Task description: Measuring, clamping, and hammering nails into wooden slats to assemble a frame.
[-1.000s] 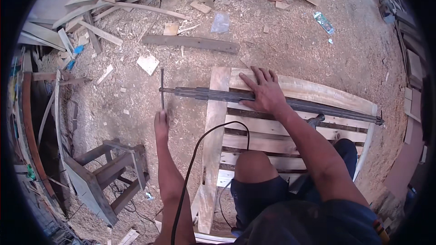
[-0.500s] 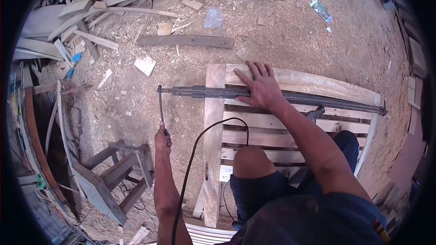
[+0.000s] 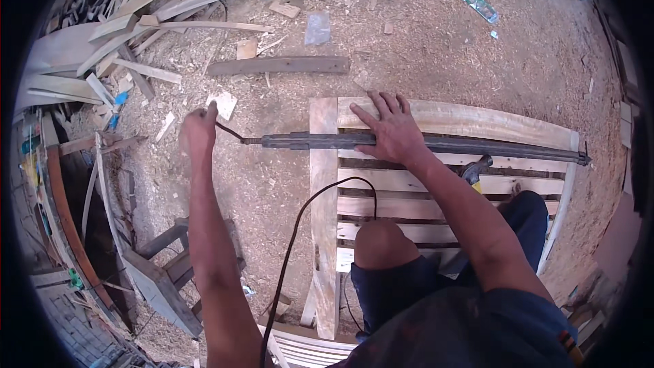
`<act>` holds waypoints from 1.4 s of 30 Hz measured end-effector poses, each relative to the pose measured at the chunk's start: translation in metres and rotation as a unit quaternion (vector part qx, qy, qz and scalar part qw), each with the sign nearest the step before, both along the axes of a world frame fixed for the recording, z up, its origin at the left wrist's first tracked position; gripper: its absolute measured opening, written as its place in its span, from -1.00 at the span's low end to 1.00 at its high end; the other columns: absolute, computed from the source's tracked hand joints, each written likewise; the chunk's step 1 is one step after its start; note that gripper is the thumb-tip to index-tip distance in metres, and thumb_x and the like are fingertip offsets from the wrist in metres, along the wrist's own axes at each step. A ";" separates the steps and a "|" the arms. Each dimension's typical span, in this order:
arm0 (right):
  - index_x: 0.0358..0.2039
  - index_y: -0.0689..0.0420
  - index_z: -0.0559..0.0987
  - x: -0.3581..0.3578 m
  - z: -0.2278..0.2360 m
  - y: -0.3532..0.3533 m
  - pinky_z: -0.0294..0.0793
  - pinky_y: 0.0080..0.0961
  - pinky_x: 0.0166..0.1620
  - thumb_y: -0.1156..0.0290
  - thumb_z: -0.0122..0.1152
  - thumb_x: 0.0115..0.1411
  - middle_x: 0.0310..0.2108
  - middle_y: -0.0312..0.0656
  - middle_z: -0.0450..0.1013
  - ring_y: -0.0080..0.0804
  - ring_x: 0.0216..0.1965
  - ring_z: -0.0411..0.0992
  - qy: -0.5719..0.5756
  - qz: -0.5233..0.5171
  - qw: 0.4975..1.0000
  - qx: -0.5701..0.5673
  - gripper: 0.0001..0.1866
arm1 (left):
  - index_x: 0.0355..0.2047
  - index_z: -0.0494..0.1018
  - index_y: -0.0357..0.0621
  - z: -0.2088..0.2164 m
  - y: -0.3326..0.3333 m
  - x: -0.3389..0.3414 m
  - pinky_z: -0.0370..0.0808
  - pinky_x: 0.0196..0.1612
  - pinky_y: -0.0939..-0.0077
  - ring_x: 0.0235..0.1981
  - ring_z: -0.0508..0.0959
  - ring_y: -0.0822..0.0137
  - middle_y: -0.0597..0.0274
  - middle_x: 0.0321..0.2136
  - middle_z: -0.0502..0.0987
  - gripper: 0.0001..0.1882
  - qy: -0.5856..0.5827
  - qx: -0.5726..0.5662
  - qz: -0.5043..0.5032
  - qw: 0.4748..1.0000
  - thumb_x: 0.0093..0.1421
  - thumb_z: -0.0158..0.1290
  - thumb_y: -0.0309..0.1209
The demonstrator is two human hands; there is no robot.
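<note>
A long dark metal bar clamp [image 3: 490,148] lies across a slatted wooden frame [image 3: 323,197], reaching past it at both ends. At its left end, a bent crank handle [image 3: 229,131] joins the clamp's screw. My left hand [image 3: 199,129] is closed around the handle's outer end, up and left of the screw. My right hand [image 3: 392,129] lies with fingers spread over the clamp bar and the frame's curved far rail [image 3: 470,120]. A hammer [image 3: 475,169] rests on the slats near my right forearm. My bare knee is over the slats.
A black cable [image 3: 293,225] loops over the frame's near left part. A wooden stool-like stand [image 3: 163,286] is at lower left. Loose boards [image 3: 129,34] pile up at far left. A grey plank [image 3: 279,65] and a plastic bottle [image 3: 480,6] lie on the sawdust-covered ground.
My left hand has swung the crank handle from pointing toward me to pointing up and left, away from me. My right hand stays in place on the clamp and frame.
</note>
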State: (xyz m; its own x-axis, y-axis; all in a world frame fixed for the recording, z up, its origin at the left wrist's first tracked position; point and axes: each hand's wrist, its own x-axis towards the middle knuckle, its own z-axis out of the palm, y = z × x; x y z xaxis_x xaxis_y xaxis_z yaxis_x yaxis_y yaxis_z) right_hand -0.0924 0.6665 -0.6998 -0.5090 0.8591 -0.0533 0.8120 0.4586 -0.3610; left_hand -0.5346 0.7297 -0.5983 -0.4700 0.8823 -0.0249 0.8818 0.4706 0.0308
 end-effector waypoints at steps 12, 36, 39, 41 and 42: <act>0.51 -0.30 0.27 -0.025 -0.021 0.022 -0.03 0.17 0.50 -0.28 0.42 0.07 0.49 0.09 0.12 0.12 0.48 0.09 -0.007 0.002 1.000 -0.027 0.02 | -0.35 0.62 -0.29 -0.187 0.098 -0.053 0.35 -0.43 0.30 -0.58 0.39 0.25 0.23 -0.65 0.40 0.01 -0.428 -0.016 0.040 0.903 0.24 -0.17 0.59; 0.52 -0.27 0.26 -0.038 -0.025 0.016 -0.02 0.21 0.50 -0.24 0.43 0.09 0.48 0.14 0.12 0.18 0.47 0.10 -0.035 0.003 0.999 -0.035 0.02 | -0.24 0.55 -0.20 -0.273 -0.040 -0.131 0.36 -0.48 0.50 -0.53 0.43 0.44 0.30 -0.49 0.49 -0.89 -0.628 0.003 0.172 0.759 0.34 0.14 -0.41; 0.52 -0.28 0.26 -0.034 -0.021 0.014 -0.02 0.22 0.50 -0.24 0.42 0.08 0.48 0.15 0.12 0.19 0.47 0.10 -0.058 -0.013 0.998 -0.035 0.02 | -0.16 0.55 -0.21 -0.269 -0.030 -0.111 0.41 -0.42 0.53 -0.48 0.45 0.43 0.27 -0.44 0.51 -0.90 -0.706 0.056 0.190 0.680 0.38 0.08 -0.48; 0.51 -0.27 0.27 -0.028 -0.024 0.013 -0.02 0.23 0.49 -0.24 0.43 0.08 0.48 0.16 0.11 0.20 0.47 0.09 -0.064 -0.023 0.997 -0.032 0.02 | -0.11 0.55 -0.18 -0.263 -0.019 -0.099 0.43 -0.36 0.56 -0.44 0.45 0.45 0.28 -0.41 0.52 -0.88 -0.719 0.099 0.208 0.656 0.40 0.05 -0.49; 0.51 -0.27 0.27 -0.025 -0.026 0.013 -0.02 0.23 0.49 -0.24 0.43 0.08 0.48 0.16 0.11 0.20 0.47 0.09 -0.070 -0.029 0.997 -0.034 0.02 | -0.11 0.55 -0.18 -0.260 -0.008 -0.092 0.43 -0.36 0.56 -0.44 0.45 0.45 0.28 -0.41 0.52 -0.88 -0.724 0.093 0.205 0.652 0.40 0.05 -0.49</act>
State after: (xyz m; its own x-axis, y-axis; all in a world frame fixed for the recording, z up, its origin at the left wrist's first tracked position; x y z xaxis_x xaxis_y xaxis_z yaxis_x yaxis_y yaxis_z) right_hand -0.1178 0.6790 -0.7256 -0.4426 0.8787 -0.1790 0.8809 0.3887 -0.2700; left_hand -0.6261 0.7214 -0.8582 -0.2703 0.7404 -0.6154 -0.3340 0.5274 0.7812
